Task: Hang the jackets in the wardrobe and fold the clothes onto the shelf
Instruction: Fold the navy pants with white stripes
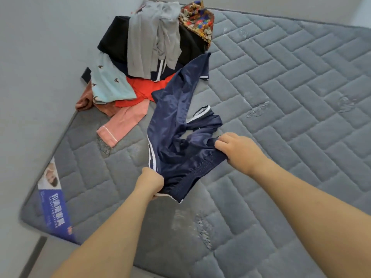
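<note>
Shiny navy track trousers [172, 125] with white side stripes hang above the grey quilted mattress [291, 81]. My left hand [149, 182] grips one end of the elastic waistband. My right hand [237, 150] pinches the waistband's other end. The legs trail away from me toward a pile of clothes [148, 49] at the mattress's far left corner. That pile holds a grey garment [152, 37], a black one [116, 41], a colourful patterned one [197, 19], a light blue one with birds [110, 83], a red one [140, 89] and a pink sleeve [124, 123].
The mattress has a blue label [54, 207] on its near left corner. A pale wall [36, 67] runs along the left side and behind the pile. The mattress surface stretches far to the right.
</note>
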The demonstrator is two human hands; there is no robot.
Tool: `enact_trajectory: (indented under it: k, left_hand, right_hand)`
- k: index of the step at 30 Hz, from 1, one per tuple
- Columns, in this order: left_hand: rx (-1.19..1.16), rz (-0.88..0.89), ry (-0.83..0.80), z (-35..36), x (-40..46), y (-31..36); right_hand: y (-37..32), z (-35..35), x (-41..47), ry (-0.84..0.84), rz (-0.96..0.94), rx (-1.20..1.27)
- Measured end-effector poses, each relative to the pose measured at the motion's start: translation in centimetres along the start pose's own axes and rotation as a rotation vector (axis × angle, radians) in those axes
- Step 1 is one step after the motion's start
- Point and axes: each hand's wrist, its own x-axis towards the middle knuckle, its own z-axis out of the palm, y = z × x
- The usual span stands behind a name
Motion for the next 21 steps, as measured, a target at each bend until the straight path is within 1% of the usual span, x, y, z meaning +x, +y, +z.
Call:
enact_trajectory:
  k: [3,5,6,7,8,9,10,12,13,14,15,16,17,18,19,20,21]
  left_hand:
    - [-0.025,0.037,0.108,6.4,-5.6,2.8]
    - [-0.109,0.02,0.193,12.5,-9.5,3.8]
    - [-0.161,-0.005,0.2,16.2,-11.5,4.3]
    - [-0.222,-0.034,0.172,20.3,-13.6,5.0]
    - [-0.261,-0.076,0.115,24.7,-15.8,5.6]
    - [-0.281,-0.126,-0.005,29.0,-18.2,6.3]
    - [-0.289,-0.183,-0.184,33.0,-20.6,7.1]
    - [-0.26,-0.304,-0.661,39.0,-24.5,8.8]
    - [-0.213,-0.327,-0.825,40.9,-25.6,9.6]
    - [-0.14,-0.298,-0.893,41.9,-26.1,10.3]
    - [-0.023,-0.196,-0.844,42.4,-26.1,10.9]
    - [0.155,-0.006,-0.701,42.4,-25.5,11.3]
    - [0.335,0.21,-0.511,42.1,-24.5,11.5]
    - [0.453,0.379,-0.344,41.4,-23.2,11.6]
    - [0.551,0.499,-0.236,40.5,-21.7,11.6]
    - [0.664,0.601,-0.162,39.5,-20.2,11.4]
    - [0.802,0.712,-0.101,38.5,-18.9,11.3]
  right_hand:
    - [4.6,-1.4,-5.8,-0.057,-0.213,-0.068]
    - [7.4,-1.9,-11.0,-0.064,-0.378,-0.185]
    - [8.8,-1.7,-14.3,-0.101,-0.413,-0.236]
    - [10.5,-1.1,-18.0,-0.171,-0.397,-0.277]
    - [12.4,-0.5,-22.1,-0.267,-0.341,-0.321]
    - [14.4,0.1,-26.0,-0.347,-0.229,-0.359]
    - [16.3,0.6,-29.9,-0.444,-0.079,-0.382]
    - [19.0,1.3,-36.7,-0.644,0.234,-0.45]
    - [19.9,2.2,-39.6,-0.749,0.365,-0.494]
    - [20.1,3.0,-41.9,-0.877,0.523,-0.474]
    - [19.8,3.7,-43.0,-0.964,0.686,-0.401]
    - [19.2,4.6,-43.6,-0.965,0.833,-0.278]
    - [18.3,5.6,-43.8,-0.926,0.973,-0.123]
    - [17.3,6.6,-43.7,-0.863,1.107,0.058]
    - [16.0,7.3,-43.2,-0.809,1.23,0.237]
    - [14.8,8.1,-42.8,-0.766,1.32,0.38]
    - [13.8,9.0,-42.6,-0.732,1.355,0.467]
